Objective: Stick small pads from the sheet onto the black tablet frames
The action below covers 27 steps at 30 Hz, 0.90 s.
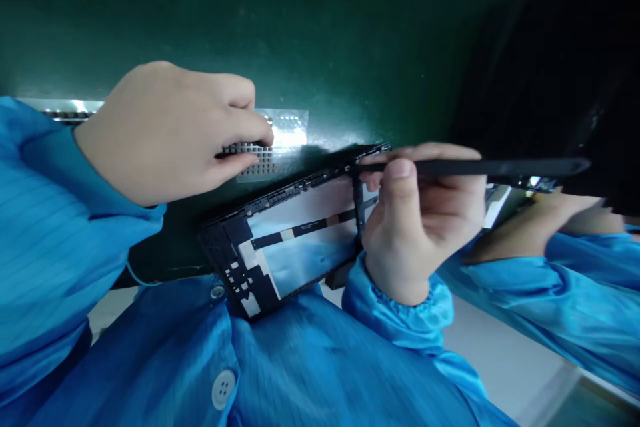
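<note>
Head view: the dark mass at upper right is too blurred to identify. A green mat (350, 33) carries an opened tablet frame (290, 240), near corner against the blue smock (300, 360). A co-worker's hand (540, 213) is partly hidden. The left hand (165, 130) pinches a clear sheet (287, 133) of tiny parts between thumb and forefinger. The right hand (420, 213) has its fingers closed round a black stylus (500, 167), at the frame's far edge.

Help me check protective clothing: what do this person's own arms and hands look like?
Both the left hand and right hand are bare, without gloves. The left sleeve and right sleeve are bright blue, finely striped smock fabric; the right ends in a gathered elastic cuff. No rings or watch show.
</note>
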Available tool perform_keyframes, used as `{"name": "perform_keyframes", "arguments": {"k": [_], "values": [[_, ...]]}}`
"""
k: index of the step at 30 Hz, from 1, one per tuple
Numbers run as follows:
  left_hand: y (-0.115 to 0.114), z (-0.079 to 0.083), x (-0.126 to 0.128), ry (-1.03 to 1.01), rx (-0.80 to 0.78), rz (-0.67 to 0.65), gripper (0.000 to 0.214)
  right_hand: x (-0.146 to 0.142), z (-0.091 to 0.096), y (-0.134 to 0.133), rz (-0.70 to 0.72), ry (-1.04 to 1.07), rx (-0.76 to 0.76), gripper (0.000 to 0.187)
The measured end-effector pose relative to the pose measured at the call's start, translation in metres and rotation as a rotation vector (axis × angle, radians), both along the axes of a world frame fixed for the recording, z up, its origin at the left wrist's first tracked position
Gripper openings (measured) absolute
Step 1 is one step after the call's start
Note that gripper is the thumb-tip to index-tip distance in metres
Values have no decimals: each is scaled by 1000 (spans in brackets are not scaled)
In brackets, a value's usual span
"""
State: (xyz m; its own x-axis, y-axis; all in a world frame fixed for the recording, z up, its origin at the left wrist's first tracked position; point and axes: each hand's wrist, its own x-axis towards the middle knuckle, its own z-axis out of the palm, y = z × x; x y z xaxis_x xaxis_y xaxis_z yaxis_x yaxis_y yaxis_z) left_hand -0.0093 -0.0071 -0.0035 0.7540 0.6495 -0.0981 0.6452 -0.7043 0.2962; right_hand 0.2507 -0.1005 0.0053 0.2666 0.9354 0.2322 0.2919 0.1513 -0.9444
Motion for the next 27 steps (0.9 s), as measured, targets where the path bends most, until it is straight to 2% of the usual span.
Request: {"name": "perform_keyframes", "arguments": {"k": [2, 4, 8, 11, 15, 18, 20, 22, 24, 27], "values": [[0, -3, -2, -21, 32, 15, 79, 0, -6, -13, -67, -25, 0, 11], [0, -5, -3, -39, 53, 45, 83, 0, -13, -20, -43, -66, -13, 13], [0, -9, -5, -43, 65, 62, 77, 2, -21, -23, -1, -138, 1, 15], [0, -10, -7, -58, 66, 42, 75, 4, -13, -24, 25, -258, -26, 17], [1, -8, -5, -69, 72, 27, 78, 6, 14, -13, 100, -395, -106, 17], [3, -4, -3, -72, 57, 19, 79, 6, 26, 12, 299, -396, -122, 12], [3, -2, -2, -66, 45, 21, 79, 6, 25, 32, 507, -394, -143, 10], [4, -2, -2, -38, 33, 23, 77, 5, 19, 47, 656, -417, -142, 9], [3, -2, -1, 6, 29, 19, 80, 4, 13, 53, 704, -446, -127, 8], [2, -1, 1, 37, 39, 26, 93, 3, 10, 53, 685, -449, -141, 7]]}}
